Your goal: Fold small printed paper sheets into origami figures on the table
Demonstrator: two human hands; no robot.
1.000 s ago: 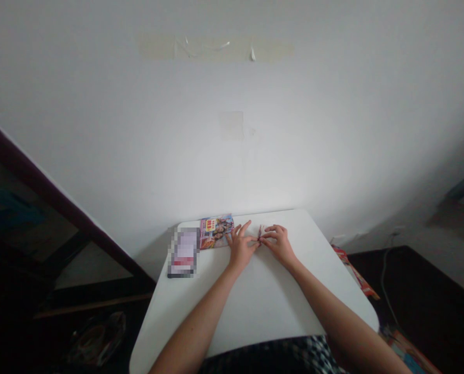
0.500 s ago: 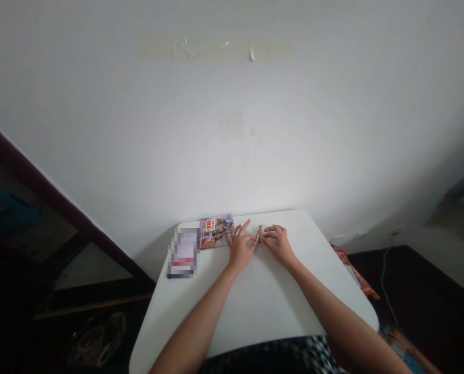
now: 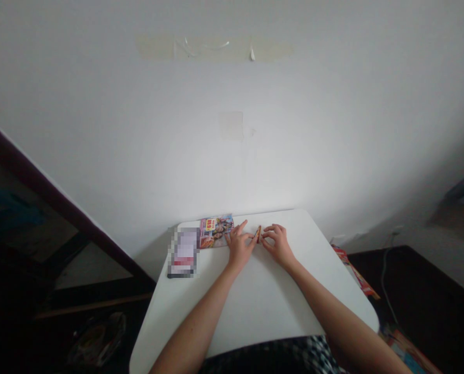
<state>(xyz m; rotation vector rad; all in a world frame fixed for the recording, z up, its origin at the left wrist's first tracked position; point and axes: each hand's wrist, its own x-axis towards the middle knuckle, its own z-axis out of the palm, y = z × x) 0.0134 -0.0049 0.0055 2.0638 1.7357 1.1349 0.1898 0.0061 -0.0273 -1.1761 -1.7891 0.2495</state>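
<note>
Small paper piece was pinched at the fingertips of the left hand, toward the far side of the white tabletop; whether it was gripped by the right hand just beside it couldn't be told. Its print was too tiny to be read. The flyer was partly covered by left fingers, the phone-like slab was pixelated, and the see-through bag's contents were lost in shadow.
</note>
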